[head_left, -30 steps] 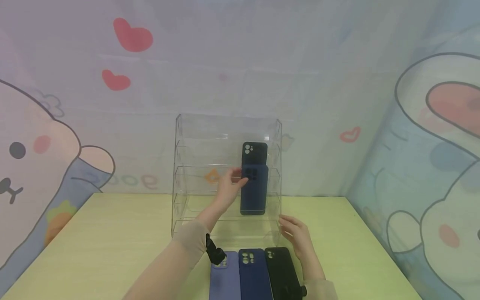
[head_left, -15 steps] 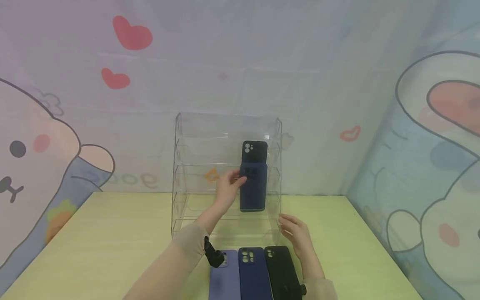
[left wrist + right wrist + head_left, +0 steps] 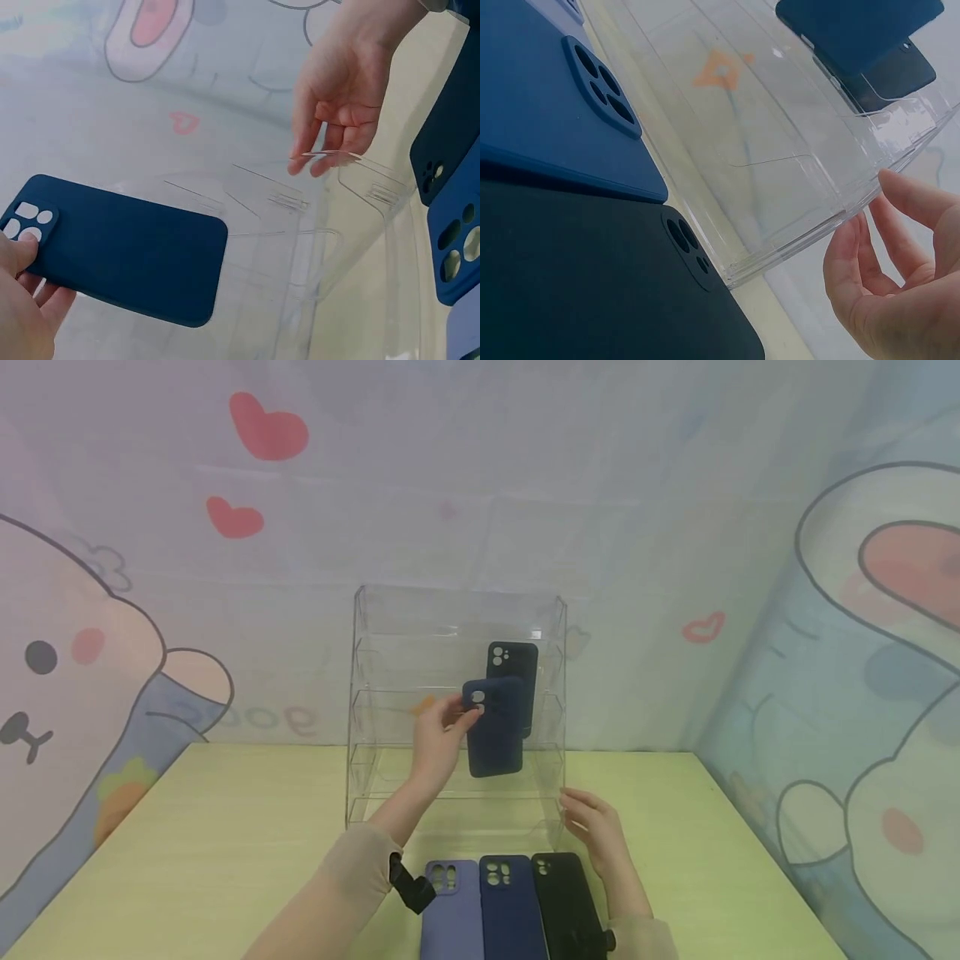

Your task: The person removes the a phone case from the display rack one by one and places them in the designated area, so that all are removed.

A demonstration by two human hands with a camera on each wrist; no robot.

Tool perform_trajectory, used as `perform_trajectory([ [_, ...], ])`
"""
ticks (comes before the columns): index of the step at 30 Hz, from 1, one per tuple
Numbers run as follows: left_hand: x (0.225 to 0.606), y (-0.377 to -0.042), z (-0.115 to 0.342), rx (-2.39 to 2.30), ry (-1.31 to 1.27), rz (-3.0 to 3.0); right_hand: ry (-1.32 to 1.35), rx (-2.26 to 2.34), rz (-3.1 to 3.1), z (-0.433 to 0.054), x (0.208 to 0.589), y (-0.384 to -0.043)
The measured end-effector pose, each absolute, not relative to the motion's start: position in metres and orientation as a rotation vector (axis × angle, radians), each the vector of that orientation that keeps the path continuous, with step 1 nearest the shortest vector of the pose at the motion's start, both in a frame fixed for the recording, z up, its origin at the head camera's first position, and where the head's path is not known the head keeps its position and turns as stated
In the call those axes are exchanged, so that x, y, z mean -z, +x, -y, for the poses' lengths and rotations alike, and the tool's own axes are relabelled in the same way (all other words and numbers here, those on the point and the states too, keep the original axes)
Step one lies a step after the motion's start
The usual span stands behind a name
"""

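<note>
Plastic rack (image 3: pixel 386 718), two hands (image 3: pixel 437 739) (image 3: pixel 596 831) — five phone cases (image 3: pixel 495 739) (image 3: pixel 519 660) (image 3: pixel 452 918) (image 3: pixel 513 910) (image 3: pixel 564 897)

Five phone cases (image 3: pixel 495 735): two black cases (image 3: pixel 567 902), two dark blue cases (image 3: pixel 512 910) and one purple case (image 3: pixel 453 922). One clear rack (image 3: pixel 420 660), one worktop (image 3: pixel 225 827). One left hand (image 3: pixel 435 743), one right hand (image 3: pixel 597 828). Two solid red hearts (image 3: pixel 267 428) and one outlined red heart (image 3: pixel 703 627).

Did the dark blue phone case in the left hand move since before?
Yes. In the head view, the dark blue phone case has shifted left and slightly up relative to the clear rack, and it now tilts a little.
</note>
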State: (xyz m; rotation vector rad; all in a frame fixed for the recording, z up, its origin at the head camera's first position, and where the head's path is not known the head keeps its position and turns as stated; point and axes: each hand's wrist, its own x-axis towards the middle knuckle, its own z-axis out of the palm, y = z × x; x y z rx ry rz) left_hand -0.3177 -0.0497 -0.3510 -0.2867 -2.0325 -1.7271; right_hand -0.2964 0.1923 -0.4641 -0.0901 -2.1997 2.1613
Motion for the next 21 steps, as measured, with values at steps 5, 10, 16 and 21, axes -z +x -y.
perform_trajectory([
  [5,0.348,-0.301,0.061,1.701,-0.286,2.075,-0.095,-2.158,2.197,-0.191,0.464,-0.297],
  [10,0.353,-0.289,0.074,1.719,-0.259,2.119,-0.084,-2.158,2.193,-0.191,0.463,-0.297],
  [16,0.364,-0.282,0.091,1.782,-0.197,2.196,-0.1,-2.171,2.183,-0.192,0.461,-0.299],
  [21,0.371,-0.272,0.107,1.818,-0.17,2.303,-0.102,-2.166,2.2,-0.19,0.462,-0.3],
])
